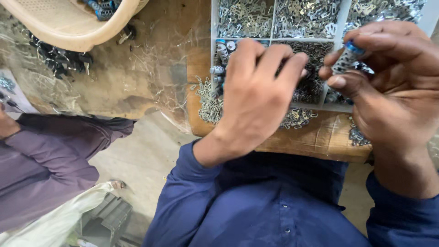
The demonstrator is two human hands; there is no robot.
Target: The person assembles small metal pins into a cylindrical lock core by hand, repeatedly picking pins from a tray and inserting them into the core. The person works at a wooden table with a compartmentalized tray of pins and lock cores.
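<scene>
My left hand (258, 93) reaches palm-down into a white divided tray (275, 27), its fingertips in a compartment of small dark metal parts (311, 87); whether it grips any is hidden. My right hand (393, 91) is raised at the right and pinches a small silvery cylinder with a blue end (348, 57) between thumb and fingers. More such blue-capped cylinders (221, 57) lie in the tray's left compartment. The upper compartments hold several shiny metal clips (304, 18).
The tray rests on a wooden board (320, 137) strewn with loose clips (208, 103). A cream plastic basket (68, 23) stands at the top left on plastic sheeting. Another person in a purple sleeve (50, 155) sits at the left.
</scene>
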